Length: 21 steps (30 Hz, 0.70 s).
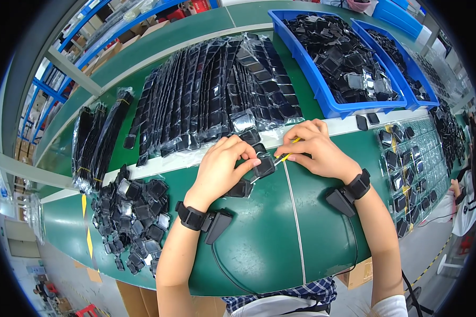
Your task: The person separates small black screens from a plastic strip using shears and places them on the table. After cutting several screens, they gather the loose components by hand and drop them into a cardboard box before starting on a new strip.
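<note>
Between the thumb and fingers of my left hand [223, 165] is a small black square piece with rounded corners [265, 168], held just above the green table. My right hand [318, 152] grips a thin yellow tool [286, 157], its tip close to that piece; the tool's exact kind is too small to make out. Another black square in clear film [240, 188] lies under my left fingers. Beyond my hands, a dark square [250, 137] sits by the front edge of many long film-wrapped strips of black squares [195, 100].
A loose heap of black squares [137, 211] lies at the left, below banded strips [111, 134]. Two blue bins [322, 100] full of black pieces stand at the far right. A clear tray [431, 158] with pieces lies right. Cables run from both wrist-worn devices [217, 224].
</note>
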### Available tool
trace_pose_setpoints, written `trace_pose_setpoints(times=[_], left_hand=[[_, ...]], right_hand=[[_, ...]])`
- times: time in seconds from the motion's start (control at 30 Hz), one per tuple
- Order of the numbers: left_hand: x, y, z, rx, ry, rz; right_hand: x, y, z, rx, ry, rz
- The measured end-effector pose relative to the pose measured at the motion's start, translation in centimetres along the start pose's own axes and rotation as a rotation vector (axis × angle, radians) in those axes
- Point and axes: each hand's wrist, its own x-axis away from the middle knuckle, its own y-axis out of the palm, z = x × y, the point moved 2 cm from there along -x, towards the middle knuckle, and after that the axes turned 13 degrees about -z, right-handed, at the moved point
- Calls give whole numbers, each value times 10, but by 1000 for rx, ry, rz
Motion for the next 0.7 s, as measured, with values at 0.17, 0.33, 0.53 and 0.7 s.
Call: trace_pose_setpoints(times=[0.17,0.33,0.53,0.7], left_hand=[[-1,1,0,21,-12,2],[-1,-2,2,10,1,-23],[-1,0,6,-13,7,-4],[-2,1,6,-16,18,5]], right_hand=[[-1,4,2,-19,18,-4],[-1,2,5,-9,-43,-3],[4,-5,12,-46,-39,-44],[1,2,6,-34,-43,-6]])
